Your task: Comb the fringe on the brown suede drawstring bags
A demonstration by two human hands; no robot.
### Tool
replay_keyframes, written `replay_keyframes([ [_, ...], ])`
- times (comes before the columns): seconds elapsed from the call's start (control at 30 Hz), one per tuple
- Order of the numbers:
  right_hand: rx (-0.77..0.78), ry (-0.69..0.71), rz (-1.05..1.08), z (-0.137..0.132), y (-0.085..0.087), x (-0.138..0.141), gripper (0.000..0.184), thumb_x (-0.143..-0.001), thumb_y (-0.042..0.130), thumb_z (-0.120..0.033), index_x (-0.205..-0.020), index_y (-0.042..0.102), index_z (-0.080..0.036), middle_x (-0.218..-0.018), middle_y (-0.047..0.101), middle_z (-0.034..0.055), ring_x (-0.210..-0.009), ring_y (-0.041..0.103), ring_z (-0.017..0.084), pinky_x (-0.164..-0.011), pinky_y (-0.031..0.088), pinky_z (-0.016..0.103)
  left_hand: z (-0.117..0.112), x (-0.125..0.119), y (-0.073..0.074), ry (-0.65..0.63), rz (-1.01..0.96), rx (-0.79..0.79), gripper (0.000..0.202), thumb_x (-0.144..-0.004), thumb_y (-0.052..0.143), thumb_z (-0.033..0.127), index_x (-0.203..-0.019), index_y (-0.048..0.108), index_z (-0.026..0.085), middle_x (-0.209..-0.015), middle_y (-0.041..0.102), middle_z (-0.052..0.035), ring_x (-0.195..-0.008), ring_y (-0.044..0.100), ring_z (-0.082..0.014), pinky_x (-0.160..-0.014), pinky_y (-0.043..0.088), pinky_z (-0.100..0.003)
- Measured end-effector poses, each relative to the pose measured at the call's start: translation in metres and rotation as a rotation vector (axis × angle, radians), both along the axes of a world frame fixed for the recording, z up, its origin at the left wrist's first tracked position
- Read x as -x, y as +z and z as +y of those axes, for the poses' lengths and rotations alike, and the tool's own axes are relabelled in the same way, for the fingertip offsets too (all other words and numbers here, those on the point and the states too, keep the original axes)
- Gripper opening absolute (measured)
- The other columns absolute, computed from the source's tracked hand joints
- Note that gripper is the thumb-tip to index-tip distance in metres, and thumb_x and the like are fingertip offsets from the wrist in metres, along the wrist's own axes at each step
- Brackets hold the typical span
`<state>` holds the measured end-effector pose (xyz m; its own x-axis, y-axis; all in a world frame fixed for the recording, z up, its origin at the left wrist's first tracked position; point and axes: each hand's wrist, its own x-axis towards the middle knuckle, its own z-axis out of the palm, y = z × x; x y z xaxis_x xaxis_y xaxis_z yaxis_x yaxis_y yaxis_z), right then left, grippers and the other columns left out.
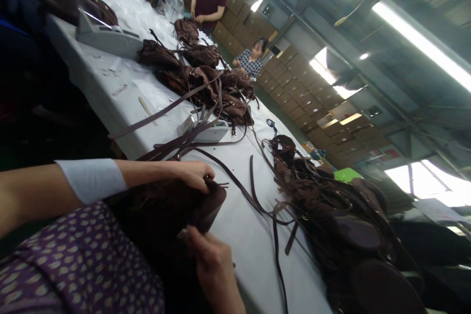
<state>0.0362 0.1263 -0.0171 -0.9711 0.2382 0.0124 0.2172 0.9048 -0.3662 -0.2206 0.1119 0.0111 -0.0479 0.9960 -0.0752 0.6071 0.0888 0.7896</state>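
Observation:
A dark brown bag (165, 211) lies against the near table edge, in front of my body. My left hand (196, 174) is closed on its upper edge, with a few thin strands or cord ends sticking out past the fingertips. Below it, my right hand (213, 257) is closed in a pinch beside the bag's side. A small pale, shiny bit shows at its fingertips, too blurred to name. The bag's lower part is lost in shadow. Long brown straps (224, 169) run over the table right beside my left hand.
The white table (235, 216) carries a heap of brown bags (206, 83) farther along and another pile (331, 216) on the right. Grey tape dispensers (106, 34) stand among them. Two people work beyond, before stacked cartons (294, 93).

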Motion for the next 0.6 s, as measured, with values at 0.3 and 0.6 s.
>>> replay_keyframes([
  [0.3,0.068,-0.054,0.036,-0.054,-0.082,-0.06,0.026,-0.088,0.046,-0.026,-0.112,0.057,-0.023,-0.074,0.069,0.0014,-0.06,0.066,0.015,-0.052,0.048,0.018,-0.043,0.018,0.044,0.202,-0.124,-0.017,0.04,-0.071,0.063,0.047,-0.096,0.067,0.016,-0.09,0.071,-0.0034,-0.08,0.063,-0.0188,-0.065,0.043,-0.024],
  [0.6,-0.465,-0.017,0.305,-0.002,0.093,-0.018,0.057,-0.09,0.031,-0.003,-0.143,0.037,-0.023,-0.074,0.061,0.0024,-0.06,0.057,0.012,-0.057,0.043,0.021,-0.056,-0.031,0.088,0.202,0.128,-0.086,0.025,-0.065,0.068,0.043,-0.074,0.073,0.02,-0.068,0.067,-0.0029,-0.065,0.059,-0.0185,-0.056,0.034,-0.028],
])
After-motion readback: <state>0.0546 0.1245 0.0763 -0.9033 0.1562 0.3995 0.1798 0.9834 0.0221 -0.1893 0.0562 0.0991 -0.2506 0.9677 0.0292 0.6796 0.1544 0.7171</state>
